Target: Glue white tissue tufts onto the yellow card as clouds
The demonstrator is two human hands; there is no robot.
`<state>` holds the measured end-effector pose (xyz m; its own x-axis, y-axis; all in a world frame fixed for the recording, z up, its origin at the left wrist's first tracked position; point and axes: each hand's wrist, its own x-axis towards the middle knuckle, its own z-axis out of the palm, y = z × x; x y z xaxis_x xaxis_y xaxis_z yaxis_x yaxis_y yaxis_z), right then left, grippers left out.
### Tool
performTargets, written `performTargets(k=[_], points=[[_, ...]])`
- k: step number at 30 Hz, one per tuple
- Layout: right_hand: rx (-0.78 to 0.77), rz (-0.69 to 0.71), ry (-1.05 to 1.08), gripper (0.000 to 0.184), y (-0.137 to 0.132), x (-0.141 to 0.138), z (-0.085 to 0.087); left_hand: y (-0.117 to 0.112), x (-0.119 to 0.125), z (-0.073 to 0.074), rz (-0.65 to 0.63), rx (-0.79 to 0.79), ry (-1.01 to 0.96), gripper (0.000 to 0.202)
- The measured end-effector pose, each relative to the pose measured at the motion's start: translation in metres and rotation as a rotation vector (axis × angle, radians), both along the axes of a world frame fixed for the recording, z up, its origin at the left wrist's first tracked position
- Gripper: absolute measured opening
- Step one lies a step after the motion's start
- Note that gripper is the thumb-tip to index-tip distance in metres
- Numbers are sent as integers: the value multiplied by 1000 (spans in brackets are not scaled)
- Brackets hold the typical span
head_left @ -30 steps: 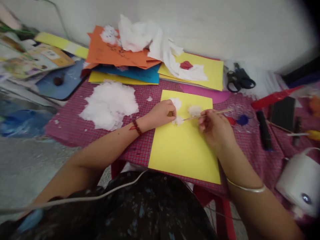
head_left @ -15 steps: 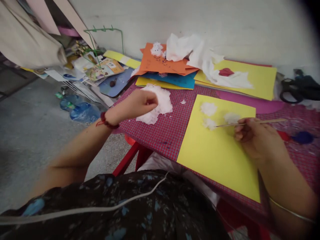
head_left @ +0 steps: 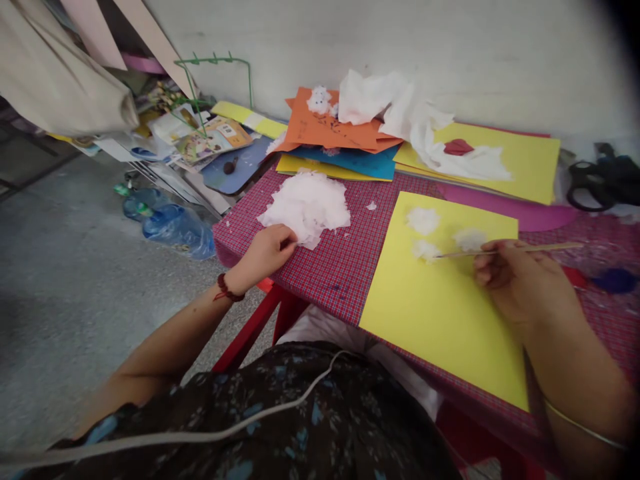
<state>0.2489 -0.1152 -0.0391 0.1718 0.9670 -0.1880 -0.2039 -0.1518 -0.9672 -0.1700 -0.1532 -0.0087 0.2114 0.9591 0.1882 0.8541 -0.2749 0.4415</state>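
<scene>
My right hand pinches a thin wooden stick over a yellow paper sheet. The stick's left tip meets the edge of a white fluffy tuft. Two more tufts lie on the sheet: one above it and one by my right fingers. My left hand is closed, thumb against fingers, at the near edge of a heap of white torn paper bits. Whatever sits between those fingertips is too small or hidden to make out.
Behind lie orange sheets, crumpled white tissue, a dark red piece and black scissors. A blue-capped item is at the right. Plastic bottles stand on the floor left of the checked table.
My left hand has dropped from above the white heap to its near edge, uncovering more of the heap. My right hand and the stick stay nearly in place; the view has shifted slightly.
</scene>
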Motion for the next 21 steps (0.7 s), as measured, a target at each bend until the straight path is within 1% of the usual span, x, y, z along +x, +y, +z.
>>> performTargets(k=[4, 8, 11, 13, 15, 17, 18, 20, 21], points=[[-4, 3, 5, 8, 0, -1, 1, 4, -4, 4, 78, -85, -105, 16], [5, -6, 22, 7, -1, -4, 3, 9, -8, 8, 94, -189, -166, 17], [16, -11, 18, 8, -1, -7, 5, 12, -9, 12, 112, -186, -196, 15], [4, -17, 13, 9, -2, -10, 7, 12, -7, 18, 123, -122, -210, 13], [-2, -27, 23, 9, -3, -12, 10, 12, 1, 29, 106, 14, -195, 9], [3, -34, 45, 9, -5, -15, 12, 15, 16, 44, 37, 180, -147, 5], [0, -37, 57, 10, -5, -16, 13, 17, 25, 52, -19, 243, -114, 5], [7, -30, 65, 14, -5, -18, 14, 23, 49, 65, -119, 312, -82, 7], [19, -17, 59, 17, -5, -18, 14, 28, 63, 70, -165, 313, -92, 7]])
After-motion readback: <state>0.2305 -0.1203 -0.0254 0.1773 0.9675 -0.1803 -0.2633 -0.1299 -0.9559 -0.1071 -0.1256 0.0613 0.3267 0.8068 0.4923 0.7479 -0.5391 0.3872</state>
